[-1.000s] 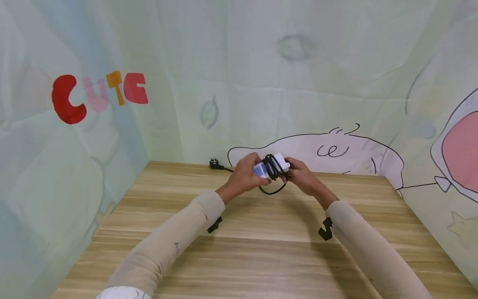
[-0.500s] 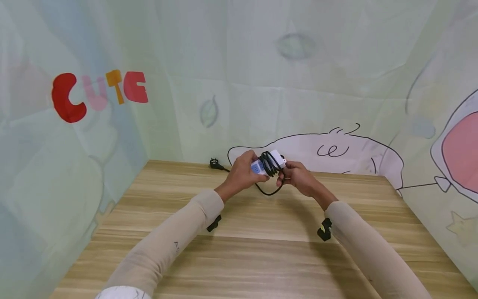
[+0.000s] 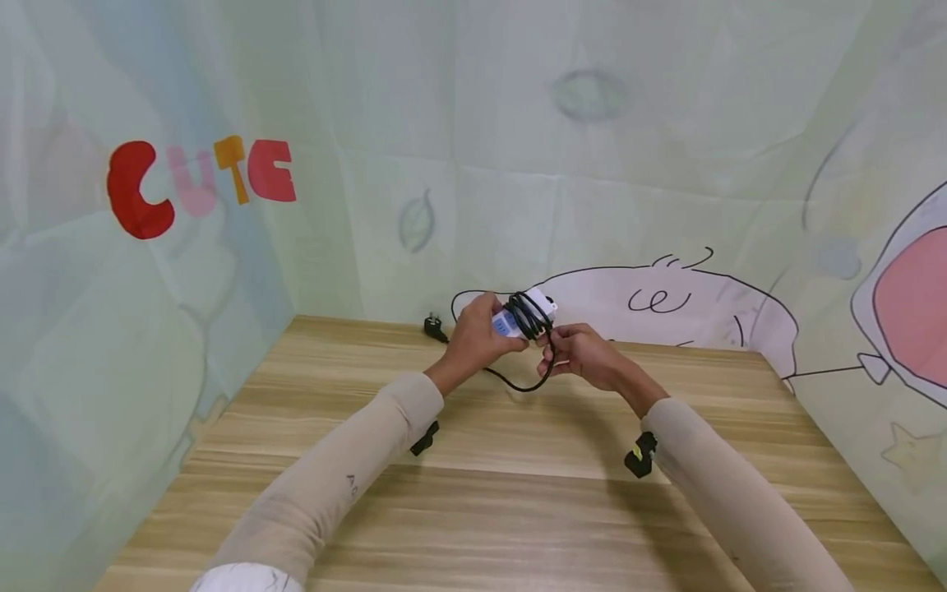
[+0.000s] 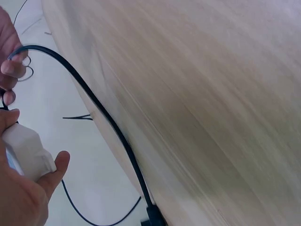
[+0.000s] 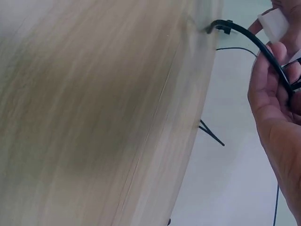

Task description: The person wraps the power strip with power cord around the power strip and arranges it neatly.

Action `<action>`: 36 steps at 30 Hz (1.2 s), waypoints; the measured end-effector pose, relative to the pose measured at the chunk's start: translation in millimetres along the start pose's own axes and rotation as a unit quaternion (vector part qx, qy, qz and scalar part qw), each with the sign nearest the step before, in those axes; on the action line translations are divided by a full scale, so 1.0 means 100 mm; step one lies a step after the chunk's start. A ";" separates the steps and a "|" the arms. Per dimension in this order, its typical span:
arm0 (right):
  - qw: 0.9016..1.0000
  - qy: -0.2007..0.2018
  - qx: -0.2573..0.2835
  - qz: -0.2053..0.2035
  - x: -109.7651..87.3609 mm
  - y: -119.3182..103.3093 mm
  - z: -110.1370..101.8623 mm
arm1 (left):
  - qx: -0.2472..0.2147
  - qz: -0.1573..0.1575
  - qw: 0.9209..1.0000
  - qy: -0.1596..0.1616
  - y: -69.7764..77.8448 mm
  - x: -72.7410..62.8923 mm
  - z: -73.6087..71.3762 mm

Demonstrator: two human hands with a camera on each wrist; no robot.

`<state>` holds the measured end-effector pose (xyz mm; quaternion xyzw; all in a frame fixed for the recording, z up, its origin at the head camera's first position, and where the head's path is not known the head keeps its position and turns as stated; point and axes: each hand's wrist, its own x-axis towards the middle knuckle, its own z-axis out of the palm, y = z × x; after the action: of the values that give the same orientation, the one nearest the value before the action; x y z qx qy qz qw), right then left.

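Near the back of the table, my left hand (image 3: 473,339) grips a white power strip (image 3: 505,324) with blue socket faces, held tilted above the wood. Several turns of its black cord (image 3: 528,317) are wound around its middle. My right hand (image 3: 589,357) pinches the cord just below the coil, and its fingers curl around the cord (image 5: 270,56) in the right wrist view. From there a loose length sags and runs left behind my left hand to the black plug (image 3: 434,327) at the table's back edge. The left wrist view shows the strip's white end (image 4: 28,150) between thumb and fingers.
The wooden table (image 3: 510,526) spreads in front of both forearms. A printed cloth (image 3: 385,123) hangs behind it and along both sides, with coloured letters on the left and a line-drawn figure at the back. Black wrist mounts (image 3: 640,455) hang under the sleeves.
Both hands and the power strip have moved left, with the strip also rising slightly. My right hand has slid from the strip's end down to the cord. The plug has shifted a little right.
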<state>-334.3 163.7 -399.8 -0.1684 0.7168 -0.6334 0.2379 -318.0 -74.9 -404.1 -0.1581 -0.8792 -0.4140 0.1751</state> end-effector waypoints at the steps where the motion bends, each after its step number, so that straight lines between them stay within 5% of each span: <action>1: 1.000 -0.004 0.001 0.004 -0.01 -0.01 0.01 | 0.002 -0.002 1.000 0.001 -0.01 0.01 0.00; 13: 0.999 -0.008 0.024 0.026 -0.04 0.06 0.08 | 0.035 -0.022 0.999 -0.019 -0.03 0.04 0.09; 32: 0.994 -0.014 0.099 0.040 -0.04 0.15 0.15 | 0.132 0.026 0.991 -0.014 -0.07 0.11 0.14; 36: 0.994 -0.032 0.101 0.027 -0.06 0.15 0.21 | 0.159 0.037 0.986 0.013 -0.41 0.25 0.30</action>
<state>-316.6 152.1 -415.4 -0.1443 0.6451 -0.6906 0.2933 -363.4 -72.9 -438.9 -0.1548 -0.9251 -0.2642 0.2247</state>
